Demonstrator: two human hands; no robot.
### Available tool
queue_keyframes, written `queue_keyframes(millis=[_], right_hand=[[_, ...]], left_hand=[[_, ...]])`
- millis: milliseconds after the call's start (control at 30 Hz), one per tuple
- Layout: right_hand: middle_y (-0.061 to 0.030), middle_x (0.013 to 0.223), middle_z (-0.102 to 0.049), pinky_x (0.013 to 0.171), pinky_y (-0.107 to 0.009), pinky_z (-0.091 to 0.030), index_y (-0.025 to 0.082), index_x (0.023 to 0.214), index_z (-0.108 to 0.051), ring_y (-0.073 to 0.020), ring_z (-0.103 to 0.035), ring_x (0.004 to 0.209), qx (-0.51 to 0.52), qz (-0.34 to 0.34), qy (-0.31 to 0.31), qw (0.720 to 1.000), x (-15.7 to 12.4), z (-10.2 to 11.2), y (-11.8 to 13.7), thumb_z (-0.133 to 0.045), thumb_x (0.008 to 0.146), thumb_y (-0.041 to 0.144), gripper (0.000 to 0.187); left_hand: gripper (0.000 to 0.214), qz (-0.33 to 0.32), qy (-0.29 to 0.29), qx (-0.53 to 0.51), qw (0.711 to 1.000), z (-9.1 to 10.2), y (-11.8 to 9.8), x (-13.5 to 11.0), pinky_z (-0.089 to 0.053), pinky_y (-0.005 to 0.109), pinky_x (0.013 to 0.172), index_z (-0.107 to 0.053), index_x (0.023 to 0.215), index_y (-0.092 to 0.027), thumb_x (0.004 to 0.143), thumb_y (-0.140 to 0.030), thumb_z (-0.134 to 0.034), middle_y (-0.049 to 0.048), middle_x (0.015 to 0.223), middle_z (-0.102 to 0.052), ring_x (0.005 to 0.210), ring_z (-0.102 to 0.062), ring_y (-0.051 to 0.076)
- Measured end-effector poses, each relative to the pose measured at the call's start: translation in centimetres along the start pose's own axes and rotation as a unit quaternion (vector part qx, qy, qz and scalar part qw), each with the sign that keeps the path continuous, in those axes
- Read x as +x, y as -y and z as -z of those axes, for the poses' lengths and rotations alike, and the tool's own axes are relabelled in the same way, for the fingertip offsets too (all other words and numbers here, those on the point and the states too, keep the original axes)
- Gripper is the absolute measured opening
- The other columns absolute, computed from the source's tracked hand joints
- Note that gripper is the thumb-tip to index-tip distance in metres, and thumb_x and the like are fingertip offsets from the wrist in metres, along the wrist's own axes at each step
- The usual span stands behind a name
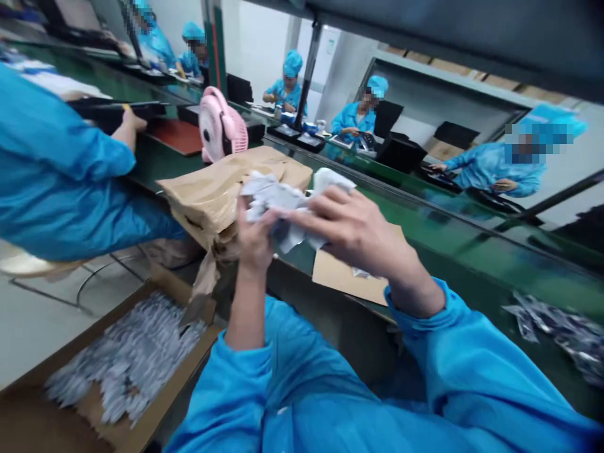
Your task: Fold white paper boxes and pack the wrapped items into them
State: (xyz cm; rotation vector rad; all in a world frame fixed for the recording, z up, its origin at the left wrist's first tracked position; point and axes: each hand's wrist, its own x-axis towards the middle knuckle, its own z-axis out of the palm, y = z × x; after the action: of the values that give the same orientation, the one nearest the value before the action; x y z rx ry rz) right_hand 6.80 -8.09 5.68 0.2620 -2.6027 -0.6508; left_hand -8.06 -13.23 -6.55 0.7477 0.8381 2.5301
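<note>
Both of my hands are raised over the bench edge, around a bunch of small whitish-grey plastic packets (271, 192). My left hand (255, 236) grips the bunch from below and the left, with its thumb across the front. From the right, my right hand (352, 223) closes on the packets too, its fingers bent and one finger reaching toward the left thumb. Behind them lies a large brown paper bag (231, 182). What the packets contain cannot be made out, and motion blurs their edges.
An open cardboard box (165, 390) of similar grey packets stands low at the left. A pink fan (221, 126), a cardboard sheet (349, 277) and silvery packets (561, 327) are on the green bench. A co-worker's blue sleeve (61, 138) is close at left; several people sit opposite.
</note>
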Motion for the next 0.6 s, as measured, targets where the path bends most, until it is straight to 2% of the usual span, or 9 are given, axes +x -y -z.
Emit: queue_keyframes(millis=[67, 133, 200, 267, 333, 433, 533, 600], right_hand=[[-0.0065, 0.097, -0.062, 0.078, -0.035, -0.043, 0.023, 0.131, -0.057, -0.0212, -0.053, 0.093, 0.051, -0.103, 0.012, 0.993, -5.2, -2.7, -5.4, -0.057, 0.091, 0.022, 0.039], [-0.0066, 0.097, -0.062, 0.077, -0.034, -0.046, 0.024, 0.123, -0.064, -0.0211, -0.056, 0.089, 0.150, -0.203, 0.028, 0.967, -10.1, -6.7, -9.6, -0.066, 0.084, 0.025, 0.040], [-0.0070, 0.099, -0.065, 0.081, -0.034, -0.048, 0.023, 0.118, -0.067, -0.0217, -0.059, 0.091, 0.241, -0.285, 0.048, 0.927, -14.5, -11.0, -12.4, -0.069, 0.079, 0.026, 0.039], [-0.0080, 0.102, -0.068, 0.086, -0.037, -0.050, 0.021, 0.116, -0.068, -0.0231, -0.062, 0.096, 0.282, -0.332, 0.060, 0.898, -18.1, -14.6, -14.0, -0.068, 0.078, 0.026, 0.038], [-0.0098, 0.110, -0.068, 0.093, -0.040, -0.049, 0.020, 0.118, -0.068, -0.0252, -0.062, 0.104, 0.288, -0.358, 0.064, 0.886, -20.8, -16.9, -15.0, -0.067, 0.080, 0.030, 0.039], [-0.0108, 0.125, -0.063, 0.104, -0.044, -0.043, 0.021, 0.123, -0.065, -0.0278, -0.056, 0.121, 0.296, -0.383, 0.077, 0.872, -23.1, -18.4, -16.3, -0.068, 0.081, 0.037, 0.046], [-0.0103, 0.134, -0.059, 0.108, -0.047, -0.041, 0.023, 0.129, -0.062, -0.0302, -0.051, 0.128, 0.300, -0.399, 0.100, 0.861, -23.6, -19.0, -17.3, -0.069, 0.080, 0.041, 0.052], [-0.0092, 0.133, -0.060, 0.106, -0.048, -0.043, 0.025, 0.130, -0.061, -0.0314, -0.052, 0.128, 0.309, -0.396, 0.114, 0.857, -22.8, -19.5, -17.1, -0.068, 0.081, 0.042, 0.052]], left_hand=[[0.058, 0.044, 0.080, 0.070, 0.993, -4.8, 5.9, 1.9, -0.052, 0.030, 0.090, -0.048, 0.126, -0.028, 0.076, -0.045, -0.071, 0.0022, 0.117, -0.062, 0.101, -0.063, 0.016], [0.054, 0.086, 0.117, 0.125, 0.982, -7.6, 11.9, 2.7, -0.055, 0.034, 0.085, -0.046, 0.126, -0.024, 0.080, -0.044, -0.066, 0.0061, 0.115, -0.063, 0.099, -0.065, 0.019], [0.052, 0.118, 0.141, 0.187, 0.965, -8.5, 17.1, 2.6, -0.056, 0.039, 0.083, -0.046, 0.126, -0.021, 0.083, -0.043, -0.062, 0.0095, 0.114, -0.063, 0.098, -0.066, 0.021], [0.054, 0.134, 0.167, 0.257, 0.942, -8.2, 20.9, 2.2, -0.054, 0.044, 0.088, -0.047, 0.128, -0.021, 0.082, -0.041, -0.064, 0.0121, 0.119, -0.060, 0.105, -0.063, 0.024], [0.059, 0.133, 0.203, 0.329, 0.913, -7.5, 23.0, 1.8, -0.047, 0.048, 0.100, -0.048, 0.130, -0.021, 0.078, -0.038, -0.069, 0.0138, 0.128, -0.056, 0.118, -0.057, 0.028], [0.066, 0.113, 0.269, 0.420, 0.860, -6.7, 24.1, 1.5, -0.030, 0.052, 0.114, -0.049, 0.134, -0.023, 0.074, -0.035, -0.074, 0.0127, 0.144, -0.045, 0.135, -0.041, 0.033], [0.073, 0.085, 0.322, 0.480, 0.811, -6.3, 24.5, 1.5, -0.016, 0.057, 0.118, -0.044, 0.141, -0.026, 0.075, -0.039, -0.074, 0.0082, 0.157, -0.031, 0.145, -0.023, 0.038], [0.077, 0.070, 0.344, 0.510, 0.785, -6.2, 24.8, 1.6, -0.013, 0.056, 0.119, -0.037, 0.146, -0.023, 0.079, -0.041, -0.070, 0.0096, 0.160, -0.024, 0.147, -0.017, 0.037]])
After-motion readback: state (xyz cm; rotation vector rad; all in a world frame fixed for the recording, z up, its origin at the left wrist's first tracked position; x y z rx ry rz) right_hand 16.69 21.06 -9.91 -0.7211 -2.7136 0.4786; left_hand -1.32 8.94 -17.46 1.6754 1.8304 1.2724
